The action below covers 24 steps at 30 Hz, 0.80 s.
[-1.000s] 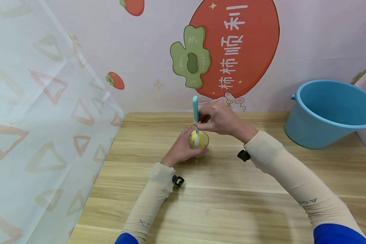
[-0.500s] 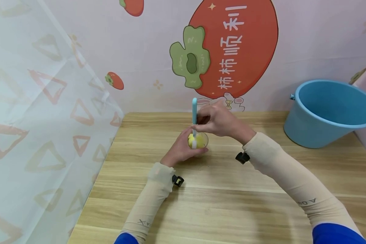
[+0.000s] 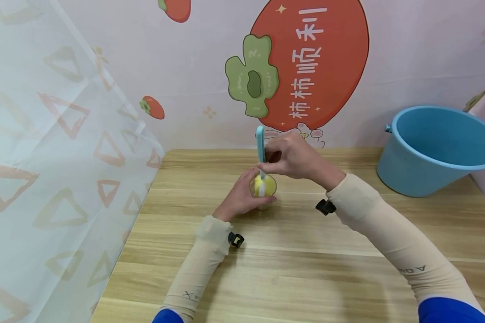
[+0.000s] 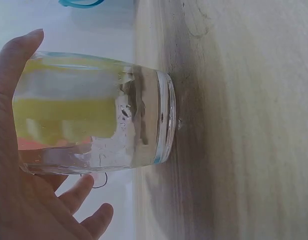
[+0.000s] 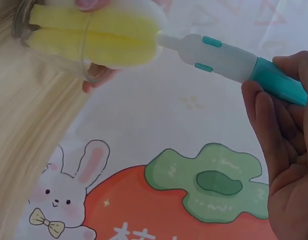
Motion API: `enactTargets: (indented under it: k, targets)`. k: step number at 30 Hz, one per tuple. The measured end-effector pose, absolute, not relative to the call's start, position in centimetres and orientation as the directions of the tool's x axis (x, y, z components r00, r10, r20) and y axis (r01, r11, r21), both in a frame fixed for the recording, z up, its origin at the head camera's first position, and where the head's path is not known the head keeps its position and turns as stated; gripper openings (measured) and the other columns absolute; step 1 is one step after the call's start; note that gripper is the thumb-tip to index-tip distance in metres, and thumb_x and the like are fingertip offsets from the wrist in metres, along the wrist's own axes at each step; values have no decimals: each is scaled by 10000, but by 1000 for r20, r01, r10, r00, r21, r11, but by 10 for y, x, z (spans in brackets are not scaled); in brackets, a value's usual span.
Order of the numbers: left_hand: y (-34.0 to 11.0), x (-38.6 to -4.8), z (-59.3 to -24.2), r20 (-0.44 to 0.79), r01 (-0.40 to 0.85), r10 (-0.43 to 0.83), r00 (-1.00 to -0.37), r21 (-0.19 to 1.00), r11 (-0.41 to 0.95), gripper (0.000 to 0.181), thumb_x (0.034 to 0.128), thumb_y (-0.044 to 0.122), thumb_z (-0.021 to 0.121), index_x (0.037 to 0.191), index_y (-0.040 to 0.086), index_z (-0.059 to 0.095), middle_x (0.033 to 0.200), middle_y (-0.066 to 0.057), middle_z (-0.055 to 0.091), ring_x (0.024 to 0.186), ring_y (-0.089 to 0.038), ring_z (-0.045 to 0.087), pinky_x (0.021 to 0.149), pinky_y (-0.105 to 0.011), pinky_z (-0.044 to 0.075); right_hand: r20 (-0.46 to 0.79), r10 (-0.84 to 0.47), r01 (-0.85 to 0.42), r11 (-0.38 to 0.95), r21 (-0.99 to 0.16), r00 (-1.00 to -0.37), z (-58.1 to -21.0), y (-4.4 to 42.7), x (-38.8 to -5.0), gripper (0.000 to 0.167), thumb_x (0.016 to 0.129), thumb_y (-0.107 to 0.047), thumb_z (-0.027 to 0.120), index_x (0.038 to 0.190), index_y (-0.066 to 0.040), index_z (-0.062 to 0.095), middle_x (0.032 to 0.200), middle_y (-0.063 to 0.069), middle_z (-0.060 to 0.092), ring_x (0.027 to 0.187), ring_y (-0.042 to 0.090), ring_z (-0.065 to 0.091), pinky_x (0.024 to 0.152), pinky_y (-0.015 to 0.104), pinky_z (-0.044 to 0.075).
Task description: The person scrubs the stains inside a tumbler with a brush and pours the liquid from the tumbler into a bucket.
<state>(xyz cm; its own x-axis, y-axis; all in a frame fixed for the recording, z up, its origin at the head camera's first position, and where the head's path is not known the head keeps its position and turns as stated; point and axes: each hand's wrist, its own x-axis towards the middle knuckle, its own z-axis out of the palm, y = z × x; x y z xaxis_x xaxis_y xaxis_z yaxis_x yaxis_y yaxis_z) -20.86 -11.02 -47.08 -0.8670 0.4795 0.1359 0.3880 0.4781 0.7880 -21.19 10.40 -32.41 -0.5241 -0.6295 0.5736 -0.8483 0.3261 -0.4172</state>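
Observation:
My left hand [image 3: 240, 195] holds a clear drinking glass [image 4: 139, 115] round its upper part, thumb on one side and fingers on the other. In the left wrist view the glass stands upright, its base on the wooden table. A sponge bottle brush with a yellow-and-white head [image 5: 94, 42] is inside the glass, the top of the head showing above the rim. My right hand [image 3: 291, 154] pinches the brush's teal and white handle [image 5: 218, 57] from above, and the handle points upward. Drops or wet marks show on the glass wall.
A light blue bucket [image 3: 412, 157] stands at the right rear of the wooden table [image 3: 283, 269]. Behind the table rises a printed backdrop [image 3: 202, 67], and a patterned sheet [image 3: 72, 179] hangs along the left side.
My right hand shifts the brush slightly left and down, then back right and up, and the sponge head moves within the glass. My left hand and the glass stay nearly in place.

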Motion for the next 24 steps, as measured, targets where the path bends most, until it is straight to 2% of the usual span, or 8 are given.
enactTargets:
  k: [6,10,15,18,24]
  targets:
    - [-109,-213,-473,190,415,513,-837,831,370,771,838,401,905,1477,395,474,1201,50,613,1003,-167,604,844,-369,562,553,-617,-810,268,-521,-560,-331,100,-213,69,872,-82,859,859,-54,797,799,17,789,710,98,772,664,253,626]
    - [-109,-213,-473,178,410,505,-844,821,397,733,840,426,898,1455,401,500,1238,68,602,1049,-161,572,857,-368,546,564,-627,-830,276,-484,-537,-338,100,-211,95,860,-72,872,870,-35,785,821,41,787,732,121,780,682,251,630]
    - [-109,-211,-472,156,396,488,-859,808,437,689,845,478,880,1438,423,533,1375,92,568,1211,-171,525,978,-423,515,566,-663,-868,313,-385,-490,-338,101,-207,132,856,-94,872,847,-26,760,798,56,771,707,119,764,664,241,621]
    - [-109,-210,-472,158,396,490,-857,811,432,717,842,471,886,1456,430,518,1357,83,575,1206,-175,541,990,-431,512,548,-658,-851,320,-417,-516,-335,100,-206,124,853,-96,869,813,-35,768,764,38,766,672,103,752,639,236,611]
    - [-109,-211,-471,163,396,495,-853,821,411,758,839,426,900,1477,376,494,1262,60,593,1071,-166,590,864,-365,562,516,-616,-784,304,-541,-595,-333,102,-208,91,876,-94,856,823,-56,793,778,17,782,693,91,764,648,245,617]
